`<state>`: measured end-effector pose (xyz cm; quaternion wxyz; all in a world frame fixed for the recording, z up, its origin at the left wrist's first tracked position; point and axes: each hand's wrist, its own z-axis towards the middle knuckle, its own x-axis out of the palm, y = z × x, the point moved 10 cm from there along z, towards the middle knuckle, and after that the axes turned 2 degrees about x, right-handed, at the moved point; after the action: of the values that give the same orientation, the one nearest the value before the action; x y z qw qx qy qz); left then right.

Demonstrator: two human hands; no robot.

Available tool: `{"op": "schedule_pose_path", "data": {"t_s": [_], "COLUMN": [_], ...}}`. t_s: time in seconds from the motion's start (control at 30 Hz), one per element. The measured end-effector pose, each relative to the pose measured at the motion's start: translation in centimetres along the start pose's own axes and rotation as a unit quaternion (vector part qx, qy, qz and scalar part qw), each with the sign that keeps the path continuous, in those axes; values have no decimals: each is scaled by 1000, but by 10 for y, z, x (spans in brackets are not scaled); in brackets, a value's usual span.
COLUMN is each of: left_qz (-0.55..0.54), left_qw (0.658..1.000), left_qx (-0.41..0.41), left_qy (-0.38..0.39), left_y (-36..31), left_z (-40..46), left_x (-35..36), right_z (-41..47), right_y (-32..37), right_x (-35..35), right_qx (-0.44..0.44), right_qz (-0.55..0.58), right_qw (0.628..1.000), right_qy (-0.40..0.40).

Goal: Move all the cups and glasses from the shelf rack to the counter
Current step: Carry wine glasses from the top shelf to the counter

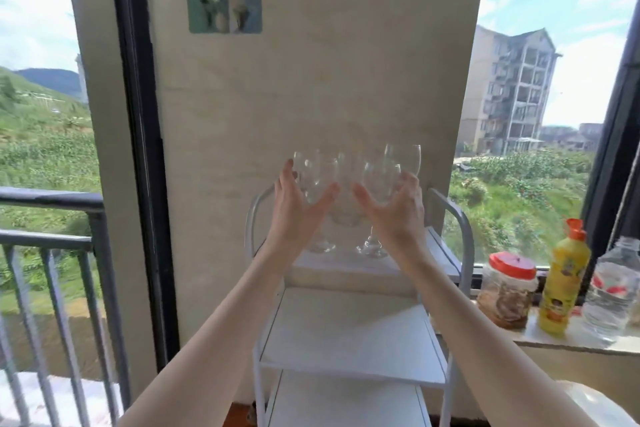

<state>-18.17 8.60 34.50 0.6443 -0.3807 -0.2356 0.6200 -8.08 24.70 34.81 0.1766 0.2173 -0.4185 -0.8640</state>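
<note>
Behind the left hand point(294, 208) and right hand point(394, 211), the clear wine glasses point(349, 184) overlap so much that their number cannot be told. The left palm covers one stem; the right wrist hides part of another foot. Whether either hand's fingers touch glass is unclear. Below the forearms, the white shelf rack point(349, 326) is cut off by the bottom edge. Far right of the right hand, a clear plastic bottle point(613, 291) runs off frame.
</note>
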Motion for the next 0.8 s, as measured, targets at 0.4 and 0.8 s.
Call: {"op": "schedule_pose_path", "data": {"t_s": [0.4, 0.8], "left_qz": [-155, -341], "left_qw": [988, 882], "left_qx": [-21, -38], "left_qy": [20, 324], "left_y": [-19, -112], "left_z": [-15, -165], "left_x": [-5, 77], "right_z": [-26, -154], "right_y": [19, 24], "right_x": [-24, -182], "right_qx": [-27, 18], "right_qz": [60, 100], "right_qw": [997, 989], "right_qy": [-38, -109]}}
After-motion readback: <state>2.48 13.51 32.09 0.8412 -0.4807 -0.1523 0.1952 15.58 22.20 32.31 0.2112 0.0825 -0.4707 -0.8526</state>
